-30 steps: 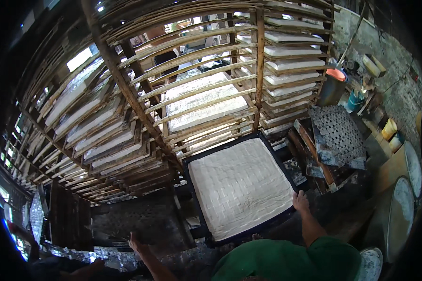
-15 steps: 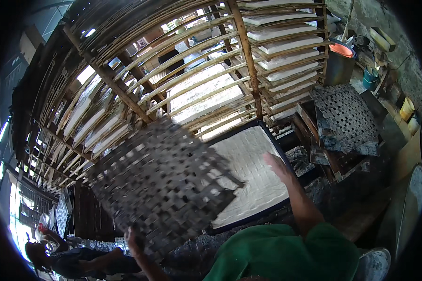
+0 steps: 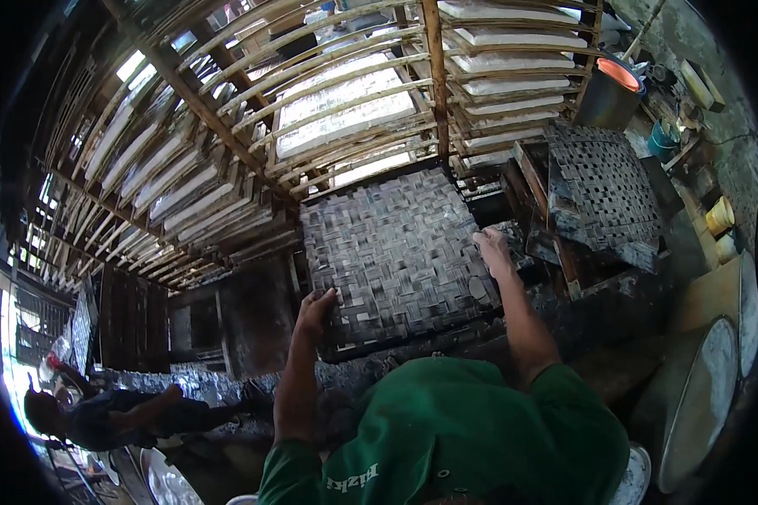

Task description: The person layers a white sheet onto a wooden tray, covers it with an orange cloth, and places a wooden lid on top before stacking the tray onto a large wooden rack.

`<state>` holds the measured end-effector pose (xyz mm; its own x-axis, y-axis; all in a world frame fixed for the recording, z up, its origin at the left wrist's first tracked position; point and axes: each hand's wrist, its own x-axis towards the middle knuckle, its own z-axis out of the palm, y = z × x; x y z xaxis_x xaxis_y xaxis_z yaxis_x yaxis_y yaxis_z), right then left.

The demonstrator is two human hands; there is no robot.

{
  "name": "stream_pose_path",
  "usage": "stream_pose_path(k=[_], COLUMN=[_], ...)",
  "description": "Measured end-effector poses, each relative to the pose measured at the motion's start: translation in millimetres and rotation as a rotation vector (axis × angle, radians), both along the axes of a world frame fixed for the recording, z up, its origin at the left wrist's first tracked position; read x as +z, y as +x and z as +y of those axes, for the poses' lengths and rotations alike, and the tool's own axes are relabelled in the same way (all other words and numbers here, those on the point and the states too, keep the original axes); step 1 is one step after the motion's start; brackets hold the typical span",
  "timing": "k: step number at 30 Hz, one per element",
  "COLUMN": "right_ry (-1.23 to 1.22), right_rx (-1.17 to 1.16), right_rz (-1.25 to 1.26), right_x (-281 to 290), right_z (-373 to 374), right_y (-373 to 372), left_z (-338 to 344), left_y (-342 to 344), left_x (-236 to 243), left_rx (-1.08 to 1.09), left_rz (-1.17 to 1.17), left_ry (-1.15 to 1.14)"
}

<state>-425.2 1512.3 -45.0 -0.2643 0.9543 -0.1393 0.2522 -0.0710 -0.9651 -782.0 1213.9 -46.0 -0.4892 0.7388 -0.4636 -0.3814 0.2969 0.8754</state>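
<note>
A dark woven mat (image 3: 396, 252) of flat interlaced strips lies over the rectangular black-edged tray (image 3: 413, 338) in front of me. The white sheet seen in that tray a moment ago is now hidden beneath the weave. With its thumb on top, my left hand (image 3: 315, 310) grips the mat's near left edge. On the opposite side, my right hand (image 3: 491, 251) is closed on the mat's right edge, fingers bent over the rim. Its fingertips are partly hidden.
Ahead stands a wooden slatted rack (image 3: 438, 93) holding several white slabs (image 3: 345, 105). Another woven mat (image 3: 606, 189) rests on stacked frames at right. Behind it are a drum with an orange basin (image 3: 619, 74) and a teal bucket (image 3: 664, 141). A person (image 3: 118, 417) is at lower left.
The woven mat has swung rightward and down from a tilted position onto the tray, covering the white sheet. My left hand moved up and right with it; my open right hand has closed on its edge.
</note>
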Motion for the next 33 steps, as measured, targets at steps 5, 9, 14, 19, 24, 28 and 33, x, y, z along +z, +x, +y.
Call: stream_pose_path(k=[5,9,14,19,24,28,33], right_ry=[0.047,0.093,0.633,0.295,0.010,0.037,0.104], right_rx=[-0.022,0.034,-0.262,0.048,-0.073,-0.007,0.334], right_rz=[-0.009,-0.032,-0.643,-0.434,-0.249,-0.275,-0.231], right_x=[-39.8,-51.5,-4.2,-12.7,-37.3,-55.9,-18.6], right_z=[17.1,39.5,12.7,-3.6,-32.0,-52.6,-80.7], right_y=[-8.2,-19.4,-6.8,64.3,97.1,80.6,-40.4], left_z=[21.0,24.2,16.7,-122.0,-295.8,-340.4,-362.1], left_y=[-20.8,-35.3,-14.1,-54.0,-34.7,-10.2,-7.9], left_x=[-50.6,-63.4,-34.4,-50.7,-111.3,-146.2,-183.4], left_rx=[0.051,0.095,0.735,0.411,0.679,1.005,0.762], left_rz=[0.008,0.059,1.347,0.386,-0.287,-0.410,-0.215], left_ry=[-0.072,-0.077,-0.386,-0.088,-0.129,-0.264,-0.759])
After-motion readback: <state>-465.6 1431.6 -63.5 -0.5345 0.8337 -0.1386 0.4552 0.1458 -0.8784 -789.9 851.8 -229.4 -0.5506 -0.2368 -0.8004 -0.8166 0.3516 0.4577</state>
